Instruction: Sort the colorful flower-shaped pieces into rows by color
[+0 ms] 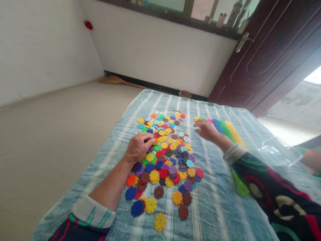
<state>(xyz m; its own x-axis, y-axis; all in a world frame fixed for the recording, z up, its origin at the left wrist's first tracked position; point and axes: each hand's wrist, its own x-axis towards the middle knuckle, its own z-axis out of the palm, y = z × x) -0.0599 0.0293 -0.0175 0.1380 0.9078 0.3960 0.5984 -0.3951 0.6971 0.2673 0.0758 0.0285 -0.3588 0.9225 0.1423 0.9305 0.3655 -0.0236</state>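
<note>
Many flat, notched plastic discs in mixed colours, snowflake building discs (154, 176), lie spread over the striped cloth. At the pile's left side is my left hand (139, 146), its fingers curled and pinched together by the red and yellow discs. What it holds, if anything, is hidden. To the right, my right hand (205, 129) hovers with fingers apart, just beside a few yellow and green discs (196, 118). Beyond its wrist lie long rows of discs sorted by colour: a blue row (217, 126), a green row (226, 131) and a yellow row (235, 134), with pink partly hidden.
A blue-striped cloth (213, 201) covers the table. On the right stands a clear plastic box (279, 151), with a blurred shape behind it. Another green row (240, 184) shows under my right forearm. A dark red door (271, 50) and a wall lie beyond.
</note>
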